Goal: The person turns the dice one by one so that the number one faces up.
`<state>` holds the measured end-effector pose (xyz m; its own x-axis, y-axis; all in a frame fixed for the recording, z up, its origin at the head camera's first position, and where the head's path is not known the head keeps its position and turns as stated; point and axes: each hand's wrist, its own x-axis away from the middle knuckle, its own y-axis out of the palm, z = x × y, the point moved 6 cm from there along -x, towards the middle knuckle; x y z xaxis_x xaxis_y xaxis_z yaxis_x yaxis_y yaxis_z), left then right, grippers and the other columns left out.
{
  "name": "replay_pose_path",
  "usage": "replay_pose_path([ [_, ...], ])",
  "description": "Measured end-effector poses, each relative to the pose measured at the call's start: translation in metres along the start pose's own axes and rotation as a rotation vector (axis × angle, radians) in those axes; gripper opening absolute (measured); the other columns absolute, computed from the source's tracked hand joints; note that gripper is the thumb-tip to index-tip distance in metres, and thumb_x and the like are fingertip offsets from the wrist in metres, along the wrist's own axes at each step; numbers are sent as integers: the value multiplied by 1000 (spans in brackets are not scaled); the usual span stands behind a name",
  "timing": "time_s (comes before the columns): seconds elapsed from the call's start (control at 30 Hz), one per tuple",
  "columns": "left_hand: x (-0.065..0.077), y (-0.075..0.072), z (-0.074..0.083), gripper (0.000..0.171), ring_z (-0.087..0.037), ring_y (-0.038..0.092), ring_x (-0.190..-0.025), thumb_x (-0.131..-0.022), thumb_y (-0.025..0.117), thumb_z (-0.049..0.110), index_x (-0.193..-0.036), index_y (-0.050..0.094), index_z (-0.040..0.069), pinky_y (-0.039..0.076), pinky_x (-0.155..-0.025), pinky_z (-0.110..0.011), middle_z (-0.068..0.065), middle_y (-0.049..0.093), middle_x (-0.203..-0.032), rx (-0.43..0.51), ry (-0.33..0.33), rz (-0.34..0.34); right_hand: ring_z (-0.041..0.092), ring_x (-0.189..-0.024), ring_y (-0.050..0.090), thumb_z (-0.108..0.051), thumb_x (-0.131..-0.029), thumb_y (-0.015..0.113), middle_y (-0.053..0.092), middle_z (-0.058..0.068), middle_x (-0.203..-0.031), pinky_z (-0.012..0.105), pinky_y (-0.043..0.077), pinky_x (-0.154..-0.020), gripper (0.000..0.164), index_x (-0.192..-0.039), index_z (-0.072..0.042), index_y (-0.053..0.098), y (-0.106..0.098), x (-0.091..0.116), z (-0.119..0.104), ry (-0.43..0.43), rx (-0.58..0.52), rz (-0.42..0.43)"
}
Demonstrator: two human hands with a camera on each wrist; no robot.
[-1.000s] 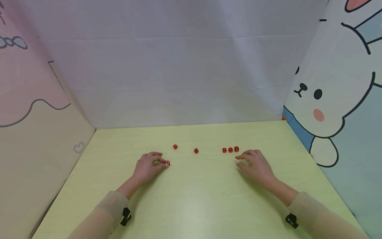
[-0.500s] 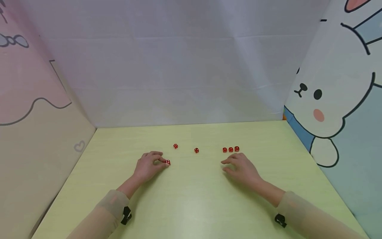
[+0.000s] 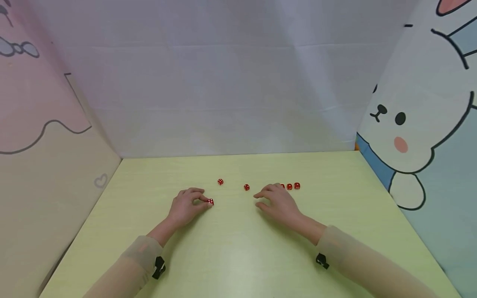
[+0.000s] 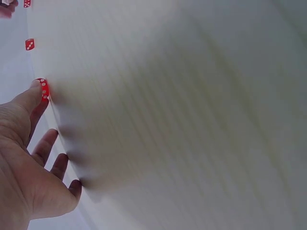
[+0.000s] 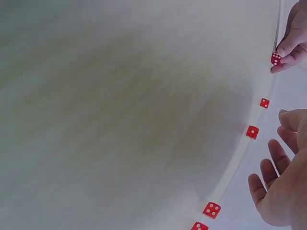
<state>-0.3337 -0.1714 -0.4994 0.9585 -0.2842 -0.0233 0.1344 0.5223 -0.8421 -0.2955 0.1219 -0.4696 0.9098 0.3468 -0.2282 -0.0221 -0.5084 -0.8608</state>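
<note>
Between thumb and forefinger my left hand point(image 3: 188, 207) pinches a red die point(image 3: 210, 202) with white pips, low over the table. In the left wrist view the same die point(image 4: 44, 89) shows at the fingertips, the other fingers spread. My right hand point(image 3: 277, 205) is held over the table, thumb and fingers apart and nothing between them. Just beyond its fingertips sits a single red die point(image 3: 246, 187). Another die point(image 3: 220, 181) lies farther back, beyond the left hand. Behind the right hand is a row of three dice point(image 3: 289, 186), the leftmost partly hidden by that hand.
The pale yellow-green table point(image 3: 231, 256) ends at a white backdrop point(image 3: 231, 91) behind the dice. A cartoon-printed panel point(image 3: 439, 165) stands on the right, and a pink and cream one point(image 3: 48, 198) on the left.
My right hand has moved left, from in front of the row of three dice to near the single die. The left hand has stayed in place with its die.
</note>
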Motion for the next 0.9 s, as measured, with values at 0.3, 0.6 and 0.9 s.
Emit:
replay_pose_path([
  [0.3, 2, 6, -3, 20, -43, 47, -132, -91, 78, 39, -100, 79, 21, 34, -107, -64, -7, 62, -138, 6, -4, 8, 26, -110, 55, -25, -94, 76, 67, 1, -114, 40, 50, -92, 23, -115, -16, 78, 15, -29, 8, 72, 40, -23],
  [0.6, 1, 5, -6, 20, -43, 47, -131, -92, 78, 40, -100, 79, 22, 33, -107, -64, -6, 62, -138, 3, -8, 13, 30, -117, 54, -25, -97, 73, 66, 6, -119, 44, 45, -101, 23, -118, -16, 77, 17, -50, 9, 78, 96, -46],
  [0.9, 1, 5, -4, 19, -43, 46, -132, -91, 78, 40, -99, 79, 23, 32, -108, -64, -5, 62, -139, 15, -17, 8, 34, -122, 50, -25, -96, 73, 66, 7, -121, 48, 42, -104, 25, -118, -15, 77, 21, -59, 7, 74, 141, -70],
])
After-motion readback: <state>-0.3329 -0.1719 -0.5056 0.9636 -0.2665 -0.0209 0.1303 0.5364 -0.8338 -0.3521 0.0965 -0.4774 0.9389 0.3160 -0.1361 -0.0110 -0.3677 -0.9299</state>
